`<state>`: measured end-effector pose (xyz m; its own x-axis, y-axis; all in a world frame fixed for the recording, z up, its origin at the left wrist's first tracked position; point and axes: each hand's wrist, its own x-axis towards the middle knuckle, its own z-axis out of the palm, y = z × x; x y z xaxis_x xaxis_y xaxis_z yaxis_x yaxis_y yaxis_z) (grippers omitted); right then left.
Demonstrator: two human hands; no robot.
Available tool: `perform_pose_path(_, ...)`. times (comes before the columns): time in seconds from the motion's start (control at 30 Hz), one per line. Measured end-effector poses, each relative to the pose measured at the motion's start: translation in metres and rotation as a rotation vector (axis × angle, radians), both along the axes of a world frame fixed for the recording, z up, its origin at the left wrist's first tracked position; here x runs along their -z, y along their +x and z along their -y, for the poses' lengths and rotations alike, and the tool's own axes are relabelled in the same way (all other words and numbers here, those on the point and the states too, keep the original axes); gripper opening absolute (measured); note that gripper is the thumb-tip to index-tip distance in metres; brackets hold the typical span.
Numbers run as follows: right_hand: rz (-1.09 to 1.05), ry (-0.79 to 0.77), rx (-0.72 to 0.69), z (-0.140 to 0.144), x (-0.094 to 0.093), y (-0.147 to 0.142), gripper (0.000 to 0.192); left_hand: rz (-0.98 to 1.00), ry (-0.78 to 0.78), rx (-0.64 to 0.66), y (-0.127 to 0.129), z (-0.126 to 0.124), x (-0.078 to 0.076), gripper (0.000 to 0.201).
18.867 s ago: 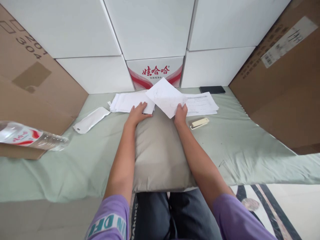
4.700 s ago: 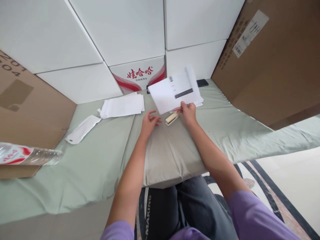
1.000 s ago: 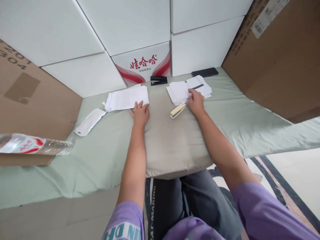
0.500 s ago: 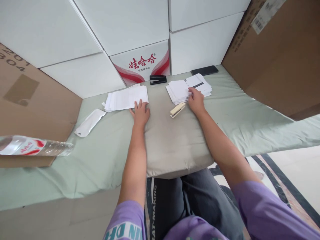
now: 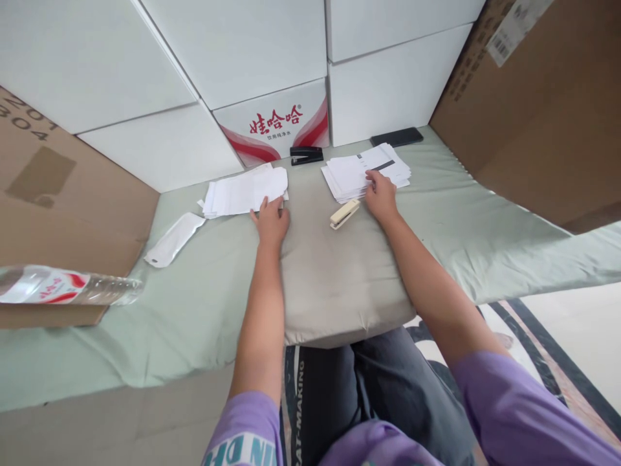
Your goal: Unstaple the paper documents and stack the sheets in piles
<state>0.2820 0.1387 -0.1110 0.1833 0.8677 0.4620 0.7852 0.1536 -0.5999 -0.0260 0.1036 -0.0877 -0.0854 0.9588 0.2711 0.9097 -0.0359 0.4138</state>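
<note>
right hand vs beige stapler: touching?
Apart. The head view shows the right hand resting on the right paper stack, with a strip of grey cushion between it and the beige stapler.

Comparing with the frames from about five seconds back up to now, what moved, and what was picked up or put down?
The sheets the right hand held raised now lie flat on the right paper stack, the hand resting on them. The left hand moved from the cushion to the left paper stack and is lifting its top sheet's near corner. The beige stapler, black stapler and phone stayed put.
</note>
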Motion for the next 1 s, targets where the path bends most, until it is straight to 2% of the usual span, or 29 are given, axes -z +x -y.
perform_pose_path(0.13, -0.008, 0.025, -0.004, -0.002, 0.001, 0.001, 0.048, 0.098, 0.152, -0.114, -0.008, -0.002, -0.004, 0.043)
perform_pose_path(0.27, -0.033, 0.024, -0.001, -0.001, 0.001, 0.001, 0.049, 0.207, 0.304, -0.155, -0.018, -0.008, -0.001, 0.042)
perform_pose_path(0.43, -0.072, 0.011, 0.001, -0.001, 0.0, 0.0, 0.05, 0.361, 0.374, -0.188, -0.022, -0.014, 0.003, 0.038)
perform_pose_path(0.6, -0.07, -0.011, -0.002, -0.001, 0.0, 0.001, 0.049, 0.482, 0.448, -0.283, -0.026, -0.012, -0.003, 0.031)
perform_pose_path(0.7, -0.068, 0.0, -0.011, 0.0, 0.0, 0.002, 0.048, 0.499, 0.483, -0.339, -0.033, -0.012, -0.007, 0.034)
perform_pose_path(0.87, -0.094, 0.091, -0.037, 0.009, -0.015, -0.006, 0.045, 0.524, 0.464, -0.314, -0.035, -0.014, -0.009, 0.034)
perform_pose_path(1.0, -0.08, 0.166, -0.111, 0.034, -0.041, -0.027, 0.037, 0.426, 0.434, -0.181, -0.022, -0.01, -0.014, 0.025)
